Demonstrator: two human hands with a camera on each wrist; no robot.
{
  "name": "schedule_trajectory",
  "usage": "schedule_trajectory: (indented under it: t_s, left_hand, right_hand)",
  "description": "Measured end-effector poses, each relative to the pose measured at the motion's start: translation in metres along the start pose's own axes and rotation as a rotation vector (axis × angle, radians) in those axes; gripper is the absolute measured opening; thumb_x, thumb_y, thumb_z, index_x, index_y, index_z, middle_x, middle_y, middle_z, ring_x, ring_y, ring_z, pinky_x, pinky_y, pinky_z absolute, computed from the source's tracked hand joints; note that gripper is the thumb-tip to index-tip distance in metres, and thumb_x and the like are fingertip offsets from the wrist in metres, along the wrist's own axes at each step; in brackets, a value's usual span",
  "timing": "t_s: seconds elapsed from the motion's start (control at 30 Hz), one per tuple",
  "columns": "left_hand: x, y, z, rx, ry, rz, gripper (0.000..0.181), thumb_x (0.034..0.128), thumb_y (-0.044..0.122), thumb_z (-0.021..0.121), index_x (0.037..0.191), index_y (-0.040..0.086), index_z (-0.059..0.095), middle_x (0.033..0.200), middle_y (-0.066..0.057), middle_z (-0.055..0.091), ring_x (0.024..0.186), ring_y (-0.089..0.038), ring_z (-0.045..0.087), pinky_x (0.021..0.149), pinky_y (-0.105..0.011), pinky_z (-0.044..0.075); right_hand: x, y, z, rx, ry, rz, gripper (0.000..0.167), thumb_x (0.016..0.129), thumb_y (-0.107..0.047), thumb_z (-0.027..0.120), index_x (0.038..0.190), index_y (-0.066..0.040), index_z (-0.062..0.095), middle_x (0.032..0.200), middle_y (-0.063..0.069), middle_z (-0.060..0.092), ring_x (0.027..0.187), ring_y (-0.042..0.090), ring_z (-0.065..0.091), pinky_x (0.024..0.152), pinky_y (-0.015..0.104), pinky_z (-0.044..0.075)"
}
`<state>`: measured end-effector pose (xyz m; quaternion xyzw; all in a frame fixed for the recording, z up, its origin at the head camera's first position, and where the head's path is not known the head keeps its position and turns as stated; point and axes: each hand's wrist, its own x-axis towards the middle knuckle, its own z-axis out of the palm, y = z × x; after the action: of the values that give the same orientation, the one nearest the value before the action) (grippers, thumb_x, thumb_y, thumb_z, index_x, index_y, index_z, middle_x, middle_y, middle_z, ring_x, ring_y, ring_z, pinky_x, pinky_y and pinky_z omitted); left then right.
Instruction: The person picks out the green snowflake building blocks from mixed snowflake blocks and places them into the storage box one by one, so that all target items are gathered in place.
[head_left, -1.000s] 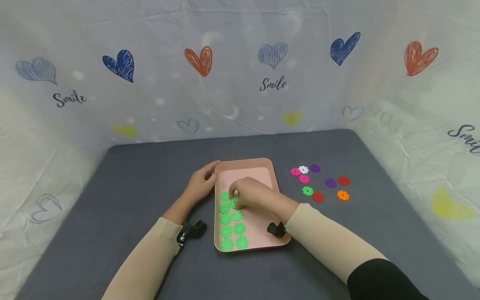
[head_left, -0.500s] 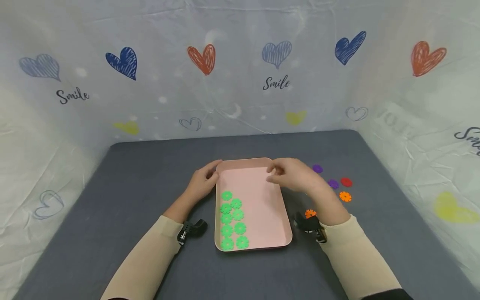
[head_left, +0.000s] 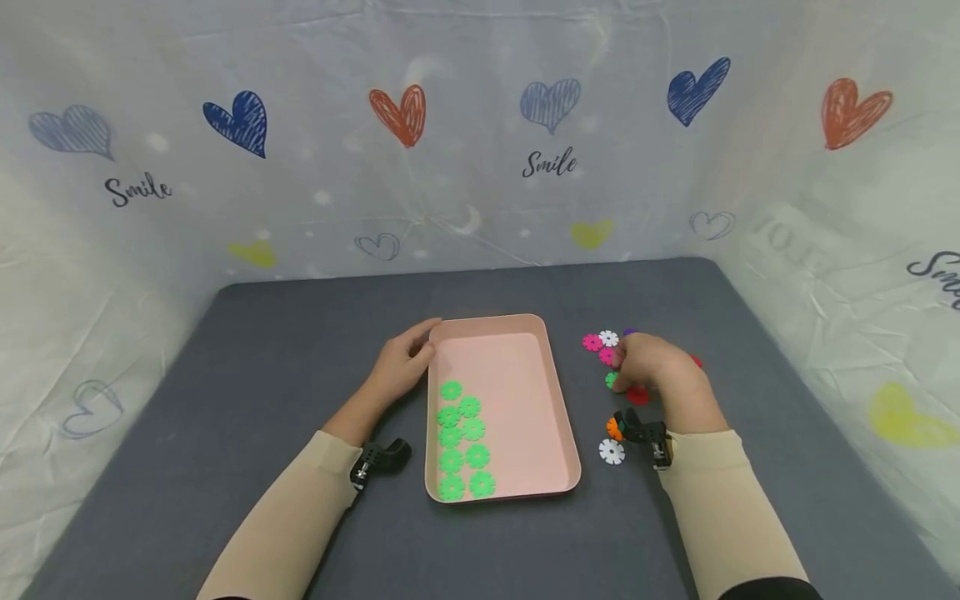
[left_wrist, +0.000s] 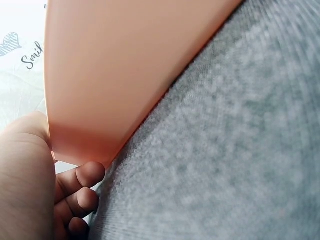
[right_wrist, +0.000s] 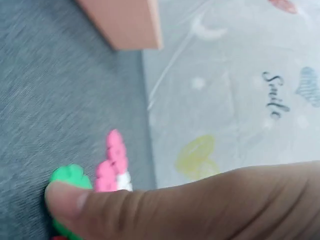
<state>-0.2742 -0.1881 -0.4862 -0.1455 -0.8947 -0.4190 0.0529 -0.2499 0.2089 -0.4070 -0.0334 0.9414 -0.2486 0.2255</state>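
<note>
At the far left corner of the pink tray [head_left: 525,400], my left hand [head_left: 400,367] holds the rim. The left wrist view shows its thumb [left_wrist: 25,165] against the tray edge and curled fingers [left_wrist: 90,175] beside the corner. Several green flower-shaped discs [head_left: 451,437] lie along the tray's left side. To the right of the tray, my right hand [head_left: 663,371] reaches down to a loose green flower-shaped disc [head_left: 611,380]. Its thumb [right_wrist: 65,200] covers part of that disc [right_wrist: 70,175] in the right wrist view; the other fingers are hidden there.
Pink discs [head_left: 592,342] and a white disc [head_left: 609,337] lie just beyond the right hand. A red disc [head_left: 638,396] is beside it. Nearer me are an orange disc [head_left: 613,429] and another white disc [head_left: 611,452]. A printed curtain [head_left: 465,192] borders the grey table [head_left: 322,333].
My right hand has moved from above the tray's left side, across its right rim, to the loose discs on the right. The left hand stays at the tray corner.
</note>
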Motion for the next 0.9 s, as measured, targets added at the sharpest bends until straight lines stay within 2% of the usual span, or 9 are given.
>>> schedule_trajectory:
  t_s: [0.17, 0.3, 0.4, 0.5, 0.57, 0.63, 0.73, 0.8, 0.9]
  left_hand:
    - [-0.002, 0.001, -0.001, -0.002, -0.003, -0.001, 0.049, 0.1045, 0.019, 0.049, 0.154, 0.016, 0.051, 0.123, -0.017, 0.07, 0.095, -0.027, 0.068, 0.076, -0.045, 0.046]
    - [-0.001, 0.001, 0.001, -0.009, -0.003, 0.0, 0.049, 0.1046, 0.019, 0.049, 0.154, 0.016, 0.051, 0.121, -0.016, 0.071, 0.09, -0.026, 0.066, 0.075, -0.045, 0.045]
    - [0.001, 0.0, 0.003, -0.013, -0.004, -0.003, 0.05, 0.1043, 0.021, 0.049, 0.153, 0.016, 0.051, 0.116, -0.015, 0.072, 0.081, -0.023, 0.062, 0.072, -0.042, 0.044]
    - [0.004, -0.002, 0.007, -0.02, -0.012, -0.003, 0.05, 0.104, 0.023, 0.048, 0.154, 0.016, 0.051, 0.111, -0.013, 0.073, 0.072, -0.02, 0.058, 0.068, -0.04, 0.044]
    - [0.007, -0.004, 0.011, -0.021, -0.018, 0.002, 0.051, 0.1039, 0.024, 0.048, 0.154, 0.015, 0.05, 0.11, -0.013, 0.073, 0.069, -0.021, 0.057, 0.066, -0.04, 0.043]
    - [0.009, -0.005, 0.013, -0.024, -0.017, 0.004, 0.05, 0.1043, 0.024, 0.047, 0.154, 0.015, 0.05, 0.113, -0.014, 0.072, 0.072, -0.023, 0.059, 0.067, -0.041, 0.044]
    - [0.014, -0.008, 0.015, -0.023, -0.01, 0.009, 0.05, 0.1044, 0.024, 0.048, 0.154, 0.015, 0.05, 0.12, -0.016, 0.071, 0.085, -0.025, 0.065, 0.073, -0.043, 0.046]
    - [0.016, -0.009, 0.015, -0.023, -0.003, 0.01, 0.051, 0.104, 0.023, 0.047, 0.154, 0.014, 0.05, 0.122, -0.016, 0.07, 0.091, -0.027, 0.066, 0.076, -0.045, 0.047]
    - [0.018, -0.012, 0.014, -0.015, 0.002, 0.005, 0.051, 0.103, 0.022, 0.048, 0.153, 0.015, 0.052, 0.12, -0.016, 0.071, 0.089, -0.027, 0.065, 0.076, -0.045, 0.047]
  right_hand:
    - [0.002, 0.006, 0.003, 0.012, -0.025, 0.017, 0.023, 0.082, -0.007, 0.081, 0.079, -0.005, 0.058, 0.071, 0.006, 0.055, 0.062, 0.019, 0.049, 0.056, 0.031, 0.043]
    - [0.002, 0.003, 0.0, 0.03, 0.007, -0.035, 0.022, 0.083, -0.008, 0.078, 0.075, -0.005, 0.058, 0.068, 0.006, 0.059, 0.06, 0.018, 0.055, 0.056, 0.032, 0.044]
    - [0.001, -0.008, -0.003, 0.184, 0.049, -0.11, 0.015, 0.087, -0.006, 0.076, 0.09, 0.001, 0.064, 0.076, 0.009, 0.066, 0.066, 0.021, 0.066, 0.064, 0.034, 0.052]
    - [0.002, -0.027, -0.004, 0.346, 0.06, -0.196, 0.028, 0.091, -0.007, 0.076, 0.115, 0.004, 0.066, 0.094, 0.014, 0.07, 0.083, 0.028, 0.072, 0.077, 0.04, 0.057]
    - [0.005, -0.042, -0.003, 0.374, 0.053, -0.252, 0.036, 0.092, -0.006, 0.075, 0.125, 0.004, 0.066, 0.107, 0.016, 0.07, 0.097, 0.03, 0.07, 0.085, 0.042, 0.056]
    - [0.01, -0.06, 0.001, 0.328, 0.042, -0.307, 0.04, 0.092, -0.006, 0.074, 0.13, 0.001, 0.067, 0.115, 0.015, 0.069, 0.107, 0.03, 0.067, 0.089, 0.042, 0.055]
    - [0.021, -0.087, 0.01, 0.193, 0.012, -0.392, 0.037, 0.092, -0.004, 0.073, 0.129, -0.002, 0.07, 0.117, 0.011, 0.068, 0.11, 0.028, 0.062, 0.088, 0.04, 0.053]
    - [0.029, -0.104, 0.019, 0.098, -0.014, -0.436, 0.034, 0.091, -0.002, 0.074, 0.125, -0.003, 0.072, 0.11, 0.008, 0.069, 0.104, 0.025, 0.063, 0.086, 0.039, 0.052]
    - [0.046, -0.12, 0.038, -0.145, -0.004, -0.499, 0.031, 0.088, -0.004, 0.076, 0.118, -0.012, 0.078, 0.094, -0.002, 0.069, 0.088, 0.015, 0.061, 0.077, 0.033, 0.05]
